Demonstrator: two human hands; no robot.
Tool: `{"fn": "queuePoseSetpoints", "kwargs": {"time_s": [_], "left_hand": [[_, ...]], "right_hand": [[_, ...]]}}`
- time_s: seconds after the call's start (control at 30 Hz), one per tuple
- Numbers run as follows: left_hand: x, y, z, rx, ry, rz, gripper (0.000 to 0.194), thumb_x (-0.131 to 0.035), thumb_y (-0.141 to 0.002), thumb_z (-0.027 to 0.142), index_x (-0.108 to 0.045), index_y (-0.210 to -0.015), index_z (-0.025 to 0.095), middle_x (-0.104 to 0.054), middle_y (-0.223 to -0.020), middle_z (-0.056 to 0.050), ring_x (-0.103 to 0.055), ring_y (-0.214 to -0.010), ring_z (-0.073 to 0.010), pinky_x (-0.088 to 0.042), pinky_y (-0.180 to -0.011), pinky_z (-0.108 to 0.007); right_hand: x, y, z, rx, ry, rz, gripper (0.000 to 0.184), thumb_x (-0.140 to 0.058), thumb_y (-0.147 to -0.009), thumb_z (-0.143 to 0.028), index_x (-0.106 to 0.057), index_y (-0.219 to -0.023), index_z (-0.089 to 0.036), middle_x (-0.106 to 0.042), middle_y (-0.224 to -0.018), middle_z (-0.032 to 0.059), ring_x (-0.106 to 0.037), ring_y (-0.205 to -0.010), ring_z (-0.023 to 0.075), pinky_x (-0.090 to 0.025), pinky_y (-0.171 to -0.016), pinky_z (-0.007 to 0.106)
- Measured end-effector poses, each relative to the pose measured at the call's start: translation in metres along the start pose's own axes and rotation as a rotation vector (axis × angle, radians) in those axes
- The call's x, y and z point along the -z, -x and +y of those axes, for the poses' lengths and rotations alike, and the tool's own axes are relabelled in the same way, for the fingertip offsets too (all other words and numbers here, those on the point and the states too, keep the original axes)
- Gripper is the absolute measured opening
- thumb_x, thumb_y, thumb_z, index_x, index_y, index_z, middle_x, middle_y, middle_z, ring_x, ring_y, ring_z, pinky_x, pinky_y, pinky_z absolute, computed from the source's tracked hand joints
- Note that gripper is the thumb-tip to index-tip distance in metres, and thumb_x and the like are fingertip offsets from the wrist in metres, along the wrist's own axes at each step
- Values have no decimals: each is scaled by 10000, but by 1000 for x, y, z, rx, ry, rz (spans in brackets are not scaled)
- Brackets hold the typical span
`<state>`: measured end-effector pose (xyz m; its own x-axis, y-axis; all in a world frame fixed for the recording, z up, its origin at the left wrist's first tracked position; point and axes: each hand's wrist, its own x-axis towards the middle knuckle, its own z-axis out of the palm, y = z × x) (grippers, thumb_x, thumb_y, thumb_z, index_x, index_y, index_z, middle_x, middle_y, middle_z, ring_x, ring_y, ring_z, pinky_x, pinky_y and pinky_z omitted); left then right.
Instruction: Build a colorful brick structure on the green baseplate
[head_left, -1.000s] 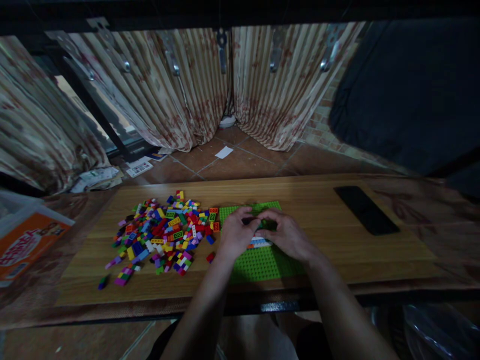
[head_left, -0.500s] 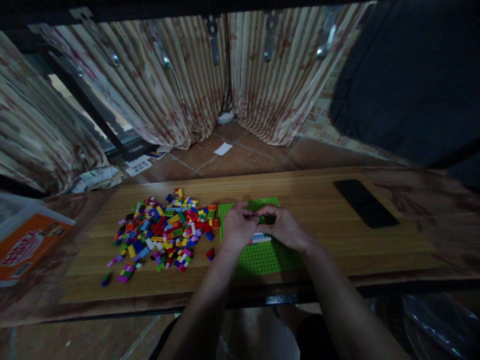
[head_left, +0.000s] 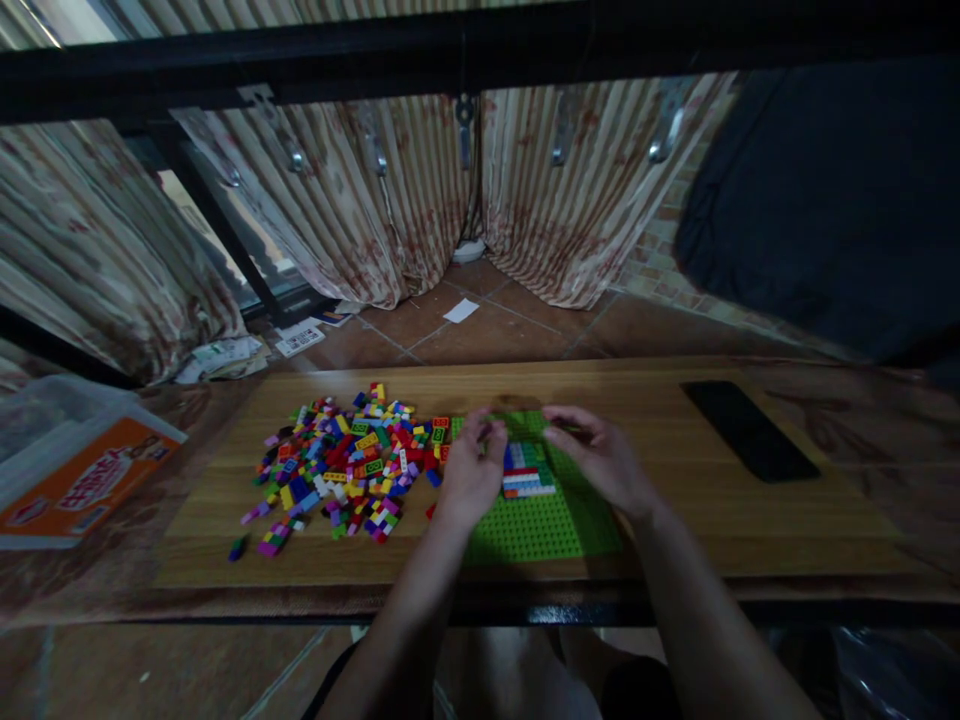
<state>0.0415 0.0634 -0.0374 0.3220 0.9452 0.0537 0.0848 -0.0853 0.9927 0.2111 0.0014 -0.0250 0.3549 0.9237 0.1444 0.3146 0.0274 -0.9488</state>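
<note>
A green studded baseplate (head_left: pixel 536 525) lies on the wooden board in front of me. A small block of stacked bricks (head_left: pixel 527 471), blue, green, red and white, stands on it. My left hand (head_left: pixel 471 470) rests at the plate's left edge, fingers curled beside the block. My right hand (head_left: pixel 600 455) hovers just right of the block, thumb and fingers pinched together; what they hold is too small to make out. A heap of loose coloured bricks (head_left: pixel 341 465) lies left of the plate.
A black phone (head_left: pixel 748 430) lies at the board's right end. An orange box (head_left: pixel 79 480) sits at the far left. Striped curtains (head_left: pixel 420 210), papers on the tiled floor and a dark cloth (head_left: pixel 832 200) lie beyond the wooden board (head_left: pixel 675 520).
My hands were together over the brick block; they have parted, the right moving right and uncovering the block. The view has tilted up a little.
</note>
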Motion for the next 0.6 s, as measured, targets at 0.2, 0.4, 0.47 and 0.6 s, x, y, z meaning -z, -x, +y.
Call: {"fn": "queuePoseSetpoints", "kwargs": {"time_s": [0.2,0.4,0.47,0.6], "left_hand": [[26,-4,7,67,145,190,283,-626,-804,279,-616,-1058,154,-710,-871,-54,-663,-844,-173,-504,-815,-300],[28,5,18,95,176,204,224,-590,-807,206,-632,-1023,162,-709,-828,-37,-656,-775,-144,-508,-744,-257],[30,7,20,97,145,174,214,-596,-800,190,-645,-1007,165,-704,-815,-31,-650,-744,-138,-508,-710,-245],[46,9,22,72,108,196,176,-592,-799,178,-651,-964,166,-695,-833,-30,-639,-759,-132,-498,-706,-231]], "right_hand": [[-2,-1,-4,0,-42,190,257,-671,-768,-422,-727,-903,-212,-741,-881,52,-673,-776,193,-531,-743,351],[-9,5,-8,21,42,228,242,-660,-784,-413,-728,-886,-205,-740,-868,43,-680,-795,199,-539,-772,373],[-12,6,-8,20,85,257,248,-668,-776,-425,-729,-884,-210,-741,-873,44,-685,-809,209,-541,-786,389],[-24,9,-13,44,136,308,259,-667,-778,-448,-733,-885,-222,-741,-899,54,-690,-844,224,-529,-847,426]]}}
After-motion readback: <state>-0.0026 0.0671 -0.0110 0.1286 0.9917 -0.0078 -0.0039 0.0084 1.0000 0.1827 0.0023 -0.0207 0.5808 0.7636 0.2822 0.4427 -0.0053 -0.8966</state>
